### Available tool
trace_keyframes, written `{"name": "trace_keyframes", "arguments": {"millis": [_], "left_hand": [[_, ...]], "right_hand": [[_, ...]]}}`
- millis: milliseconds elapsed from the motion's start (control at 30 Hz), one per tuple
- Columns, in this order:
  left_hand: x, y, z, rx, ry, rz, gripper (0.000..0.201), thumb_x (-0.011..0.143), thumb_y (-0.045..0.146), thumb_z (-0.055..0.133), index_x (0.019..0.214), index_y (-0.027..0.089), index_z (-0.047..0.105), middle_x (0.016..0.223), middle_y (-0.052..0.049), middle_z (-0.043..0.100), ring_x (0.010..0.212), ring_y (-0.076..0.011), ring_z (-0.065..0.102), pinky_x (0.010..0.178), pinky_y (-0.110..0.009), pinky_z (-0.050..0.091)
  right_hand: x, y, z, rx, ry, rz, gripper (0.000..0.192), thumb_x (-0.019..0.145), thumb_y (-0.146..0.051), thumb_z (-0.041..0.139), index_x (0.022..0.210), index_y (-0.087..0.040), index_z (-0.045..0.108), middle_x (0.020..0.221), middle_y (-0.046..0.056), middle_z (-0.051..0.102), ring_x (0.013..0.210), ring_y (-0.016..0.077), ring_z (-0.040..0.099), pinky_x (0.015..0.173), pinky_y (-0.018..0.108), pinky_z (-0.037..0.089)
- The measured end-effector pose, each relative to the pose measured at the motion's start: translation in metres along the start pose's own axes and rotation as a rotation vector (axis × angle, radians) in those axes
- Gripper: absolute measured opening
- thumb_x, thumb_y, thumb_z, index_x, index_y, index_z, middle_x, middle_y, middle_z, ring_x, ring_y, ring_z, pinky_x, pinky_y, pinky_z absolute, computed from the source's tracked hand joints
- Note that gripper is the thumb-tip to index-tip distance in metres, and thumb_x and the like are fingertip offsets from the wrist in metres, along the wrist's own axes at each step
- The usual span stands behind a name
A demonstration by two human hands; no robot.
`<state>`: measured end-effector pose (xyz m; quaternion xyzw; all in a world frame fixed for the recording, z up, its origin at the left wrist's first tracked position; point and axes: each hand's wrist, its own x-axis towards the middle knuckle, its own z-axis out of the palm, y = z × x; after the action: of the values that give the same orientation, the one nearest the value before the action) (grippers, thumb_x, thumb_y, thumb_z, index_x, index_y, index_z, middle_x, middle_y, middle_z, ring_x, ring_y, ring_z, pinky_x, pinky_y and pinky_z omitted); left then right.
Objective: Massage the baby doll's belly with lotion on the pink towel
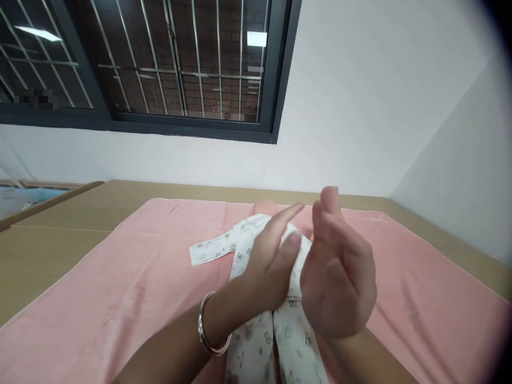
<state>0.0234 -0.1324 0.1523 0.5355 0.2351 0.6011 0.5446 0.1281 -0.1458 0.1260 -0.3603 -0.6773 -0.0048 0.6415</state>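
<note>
A baby-sized figure, seemingly a doll, lies on a pink sheet (168,298) in a white printed long-sleeved top (244,248) and matching trousers (256,341). Its rounded head (264,207) shows only in part at the far end, and one sleeve stretches out to the left. Above the body I hold up my left hand (272,261), fingers straight and nothing in it; a silver bangle (204,325) circles that wrist. Facing it is my right hand (340,272), palm turned inward, fingers extended and slightly curved, also holding nothing. A small gap separates the hands. They hide much of the top.
The sheet covers a wooden surface (60,256) with a raised edge at left. Behind it rises a white wall (340,106), with a dark-framed barred window (192,125) at upper left. Something light blue (32,197) lies beyond the left edge.
</note>
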Motion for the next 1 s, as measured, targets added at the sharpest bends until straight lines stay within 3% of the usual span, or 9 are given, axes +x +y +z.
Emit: {"name": "trace_keyframes", "arguments": {"millis": [67, 133, 200, 300, 467, 600, 700, 833, 1000], "left_hand": [[0.019, -0.011, -0.013, 0.188, 0.044, 0.084, 0.035, 0.092, 0.040, 0.052, 0.121, 0.023, 0.063, 0.138, -0.006, 0.057, 0.137, -0.0279, 0.041, 0.118, -0.043, 0.025], [0.040, -0.023, -0.029, 0.312, 0.107, 0.080, 0.034, 0.092, 0.042, 0.052, 0.117, 0.023, 0.065, 0.133, -0.007, 0.061, 0.132, -0.0267, 0.047, 0.114, -0.040, 0.030], [0.060, -0.037, -0.047, 0.398, 0.164, 0.050, 0.034, 0.092, 0.044, 0.051, 0.111, 0.021, 0.067, 0.125, -0.009, 0.066, 0.125, -0.0259, 0.053, 0.109, -0.039, 0.034], [0.083, -0.064, -0.072, 0.546, 0.243, -0.027, 0.034, 0.093, 0.042, 0.045, 0.101, 0.018, 0.068, 0.114, -0.011, 0.069, 0.114, -0.0271, 0.059, 0.102, -0.040, 0.040], [0.095, -0.121, -0.091, 0.642, 0.379, -0.143, 0.033, 0.091, 0.032, 0.044, 0.114, 0.015, 0.061, 0.120, -0.014, 0.066, 0.113, -0.0257, 0.060, 0.099, -0.038, 0.043], [0.090, -0.154, -0.092, 0.734, 0.428, -0.049, 0.032, 0.089, 0.027, 0.045, 0.116, 0.016, 0.060, 0.119, -0.012, 0.067, 0.114, -0.0239, 0.060, 0.102, -0.038, 0.043], [0.086, -0.162, -0.091, 0.749, 0.416, 0.008, 0.033, 0.090, 0.026, 0.044, 0.116, 0.016, 0.061, 0.116, -0.012, 0.069, 0.110, -0.0235, 0.062, 0.101, -0.038, 0.045], [0.086, -0.162, -0.093, 0.729, 0.451, 0.023, 0.032, 0.092, 0.029, 0.042, 0.114, 0.018, 0.063, 0.119, -0.011, 0.068, 0.114, -0.0237, 0.061, 0.102, -0.040, 0.044], [0.087, -0.164, -0.098, 0.674, 0.460, -0.008, 0.028, 0.091, 0.029, 0.044, 0.108, 0.020, 0.065, 0.115, -0.008, 0.069, 0.110, -0.0224, 0.063, 0.100, -0.039, 0.047]], "right_hand": [[0.016, 0.012, 0.003, 0.035, 0.066, 0.038, 0.051, 0.098, -0.036, 0.028, 0.149, -0.029, 0.032, 0.153, 0.006, 0.037, 0.144, 0.0337, 0.028, 0.110, 0.064, 0.032], [0.029, 0.032, 0.007, 0.077, 0.047, 0.083, 0.045, 0.097, -0.034, 0.036, 0.140, -0.026, 0.046, 0.144, 0.008, 0.050, 0.136, 0.0311, 0.043, 0.107, 0.057, 0.040], [0.037, 0.058, 0.014, 0.076, -0.064, 0.186, 0.038, 0.096, -0.034, 0.041, 0.129, -0.024, 0.058, 0.130, 0.008, 0.063, 0.123, 0.0270, 0.057, 0.102, 0.049, 0.047], [0.038, 0.096, 0.032, -0.030, -0.341, 0.341, 0.036, 0.093, -0.030, 0.046, 0.121, -0.020, 0.066, 0.122, 0.008, 0.068, 0.114, 0.0238, 0.063, 0.098, 0.040, 0.050], [0.019, 0.128, 0.064, -0.181, -0.618, 0.291, 0.040, 0.091, -0.017, 0.042, 0.122, -0.018, 0.067, 0.124, 0.008, 0.067, 0.117, 0.0209, 0.062, 0.103, 0.032, 0.044], [0.008, 0.148, 0.078, -0.245, -0.785, 0.222, 0.043, 0.094, -0.017, 0.040, 0.132, -0.023, 0.059, 0.139, 0.004, 0.056, 0.136, 0.0183, 0.044, 0.115, 0.034, 0.028], [0.004, 0.160, 0.081, -0.406, -0.804, 0.298, 0.045, 0.100, -0.030, 0.037, 0.142, -0.018, 0.048, 0.153, 0.009, 0.039, 0.144, 0.0241, 0.029, 0.117, 0.043, 0.021], [-0.006, 0.148, 0.090, -0.684, -0.780, 0.419, 0.055, 0.102, -0.034, 0.029, 0.145, -0.001, 0.039, 0.150, 0.024, 0.036, 0.142, 0.0320, 0.031, 0.114, 0.047, 0.023], [-0.009, 0.132, 0.093, -0.699, -0.840, 0.254, 0.051, 0.100, -0.024, 0.031, 0.145, -0.002, 0.040, 0.150, 0.022, 0.038, 0.143, 0.0313, 0.029, 0.116, 0.044, 0.018]]}}
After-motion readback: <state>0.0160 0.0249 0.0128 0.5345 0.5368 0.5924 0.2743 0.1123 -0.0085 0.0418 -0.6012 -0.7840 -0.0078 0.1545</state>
